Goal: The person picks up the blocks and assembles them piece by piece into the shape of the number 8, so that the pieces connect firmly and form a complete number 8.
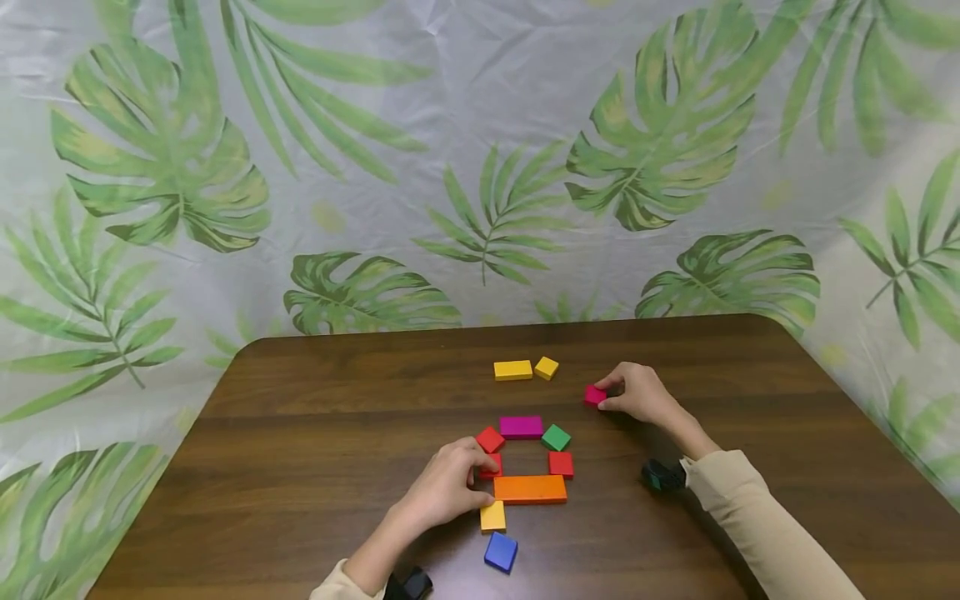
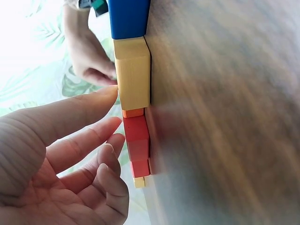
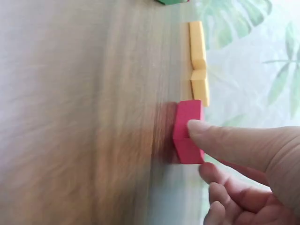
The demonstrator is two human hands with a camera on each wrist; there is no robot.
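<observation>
My right hand (image 1: 642,393) pinches a pink block (image 1: 595,395) between thumb and fingers at the right of the table. In the right wrist view, the thumb lies on the face of this pink block (image 3: 188,131). My left hand (image 1: 447,483) rests by the left side of a block layout, its fingers loosely bent. Its thumb tip is at the yellow block (image 1: 492,517), and its fingertips reach the red block (image 1: 491,465). An orange bar (image 1: 530,490) lies beside that hand. A blue block (image 1: 500,552) sits in front of the yellow one.
Behind the orange bar are a second red block (image 1: 560,464), a green block (image 1: 556,437), a purple bar (image 1: 521,427) and a tilted red block (image 1: 491,439). Farther back lie a yellow bar (image 1: 513,371) and a small yellow block (image 1: 546,368). A leaf-patterned cloth (image 1: 495,108) hangs behind the table.
</observation>
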